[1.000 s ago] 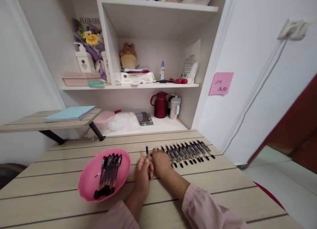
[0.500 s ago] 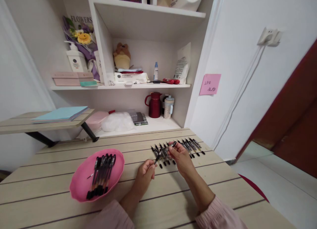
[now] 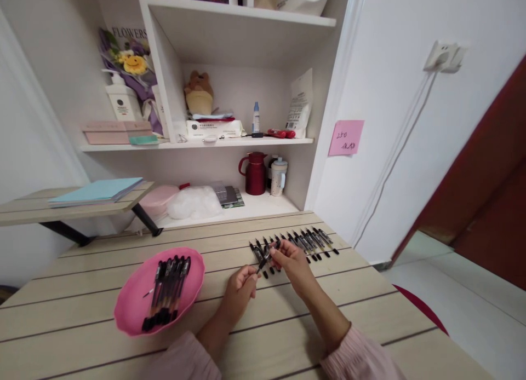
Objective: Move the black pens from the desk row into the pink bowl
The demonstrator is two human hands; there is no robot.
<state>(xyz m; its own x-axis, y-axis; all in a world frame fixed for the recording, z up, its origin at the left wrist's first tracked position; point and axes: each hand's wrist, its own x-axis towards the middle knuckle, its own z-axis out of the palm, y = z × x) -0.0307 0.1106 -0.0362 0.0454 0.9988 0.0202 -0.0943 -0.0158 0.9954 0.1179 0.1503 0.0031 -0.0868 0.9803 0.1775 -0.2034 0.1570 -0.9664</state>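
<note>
My left hand (image 3: 242, 286) is closed on a pen (image 3: 262, 263), which slants up to the right from its fingertips. At the pen's upper end my right hand (image 3: 290, 261) pinches a short black piece that looks like a pen cap (image 3: 278, 243). The two parts meet or nearly meet; fingers partly hide the join. Behind my hands, a row of several black pens (image 3: 314, 243) lies side by side on the table, some hidden by my right hand. To the left, a pink scalloped bowl (image 3: 127, 306) holds a bundle of several black pens (image 3: 170, 287) and a small thin loose piece.
The slatted wooden table (image 3: 230, 347) stands against a white shelf unit (image 3: 197, 145). A small raised stand (image 3: 24, 210) with blue paper (image 3: 96, 191) is at the left. A red jug (image 3: 255, 174) and a light cup (image 3: 279, 177) stand on the lower shelf.
My right hand has moved left and slightly down, bringing the black cap from apart to the pen's upper end. My left hand has kept its hold on the pen. The view has shifted slightly.
</note>
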